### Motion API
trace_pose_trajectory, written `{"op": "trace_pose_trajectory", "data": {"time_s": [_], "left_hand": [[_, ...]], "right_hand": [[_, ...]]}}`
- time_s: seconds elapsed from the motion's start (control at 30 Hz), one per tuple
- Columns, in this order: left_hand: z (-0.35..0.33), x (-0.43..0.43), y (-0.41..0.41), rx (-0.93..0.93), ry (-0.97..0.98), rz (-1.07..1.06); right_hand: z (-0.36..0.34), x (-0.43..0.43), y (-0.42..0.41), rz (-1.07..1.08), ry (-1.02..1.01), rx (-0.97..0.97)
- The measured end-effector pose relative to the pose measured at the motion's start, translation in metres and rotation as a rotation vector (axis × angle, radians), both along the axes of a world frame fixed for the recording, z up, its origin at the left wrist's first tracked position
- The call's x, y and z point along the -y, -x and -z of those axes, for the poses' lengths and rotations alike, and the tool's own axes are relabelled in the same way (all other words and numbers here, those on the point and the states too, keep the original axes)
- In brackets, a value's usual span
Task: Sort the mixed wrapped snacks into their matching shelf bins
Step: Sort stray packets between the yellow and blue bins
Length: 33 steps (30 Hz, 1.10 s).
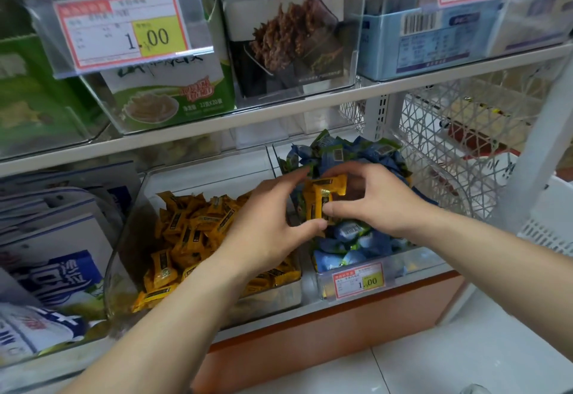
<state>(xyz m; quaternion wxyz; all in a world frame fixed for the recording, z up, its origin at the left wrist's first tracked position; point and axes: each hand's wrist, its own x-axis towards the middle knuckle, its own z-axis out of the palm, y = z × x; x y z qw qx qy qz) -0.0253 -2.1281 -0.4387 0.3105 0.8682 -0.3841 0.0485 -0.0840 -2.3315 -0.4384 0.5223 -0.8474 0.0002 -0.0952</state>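
Observation:
Two clear bins stand side by side on the lower shelf. The left bin holds several yellow wrapped snacks. The right bin is heaped with blue wrapped snacks. Above the blue heap both hands meet around a small bunch of yellow snacks. My left hand pinches the bunch from the left and below with thumb and fingers. My right hand grips it from the right, fingers curled over the top.
A price tag hangs on the right bin's front. A white wire basket stands to the right. Blue and white packs fill the bin at left. The upper shelf carries boxed goods in clear bins.

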Motion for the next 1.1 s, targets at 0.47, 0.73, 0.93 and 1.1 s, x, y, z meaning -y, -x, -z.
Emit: {"op": "trace_pose_trajectory", "data": {"time_s": [0.47, 0.73, 0.93, 1.1], "left_hand": [[-0.01, 0.031, 0.006, -0.361, 0.397, -0.084], [-0.024, -0.008, 0.002, -0.289, 0.313, -0.147], [-0.025, -0.067, -0.024, -0.207, -0.01, -0.343], [-0.024, -0.061, -0.017, 0.055, -0.038, -0.306]], "right_hand": [[-0.009, -0.004, 0.005, -0.047, -0.599, -0.025], [-0.014, -0.014, -0.001, -0.122, -0.185, -0.102], [-0.004, -0.003, -0.012, 0.047, 0.148, -0.026], [0.023, -0.015, -0.02, -0.13, 0.728, -0.145]]}}
